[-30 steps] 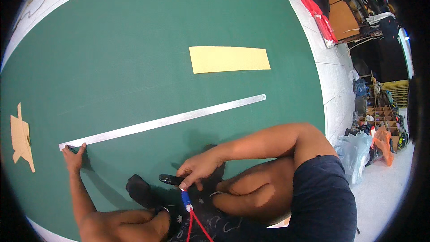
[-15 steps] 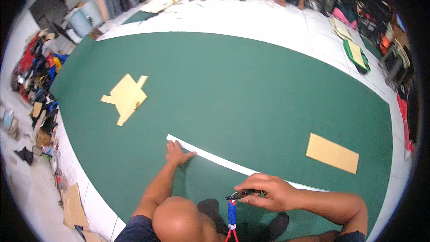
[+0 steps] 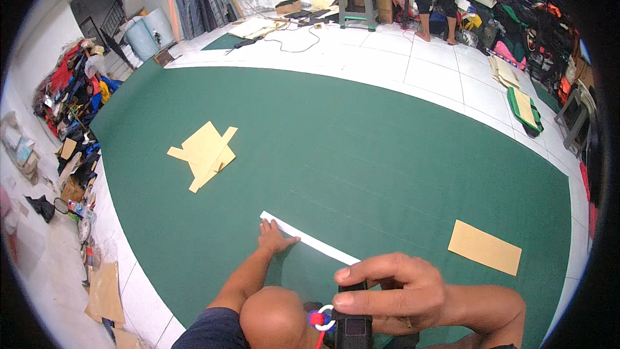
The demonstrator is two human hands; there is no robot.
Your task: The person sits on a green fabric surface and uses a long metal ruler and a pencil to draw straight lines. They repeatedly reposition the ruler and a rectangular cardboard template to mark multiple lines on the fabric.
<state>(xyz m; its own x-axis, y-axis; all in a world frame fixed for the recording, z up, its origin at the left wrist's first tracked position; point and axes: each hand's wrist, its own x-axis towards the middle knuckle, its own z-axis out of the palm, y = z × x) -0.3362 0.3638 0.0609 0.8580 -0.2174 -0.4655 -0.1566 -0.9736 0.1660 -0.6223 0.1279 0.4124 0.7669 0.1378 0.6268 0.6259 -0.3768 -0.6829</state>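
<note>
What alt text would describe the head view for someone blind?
A person's left hand touches a ruler on a green sheet; the right hand grips a black device. Yellow pieces lie on the sheet, left and right.

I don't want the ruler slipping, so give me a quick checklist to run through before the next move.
1. Left hand on the ruler, near its end: ok.
2. Ruler's other end in view: not ok, hidden behind the right hand.
3. Right hand free: not ok, it grips a black device.
4. Overlapping yellow pieces clear of the ruler: ok, they lie apart from it on the green sheet.
5. Ruler's scale readable: cannot tell, its face looks washed-out white.
</note>
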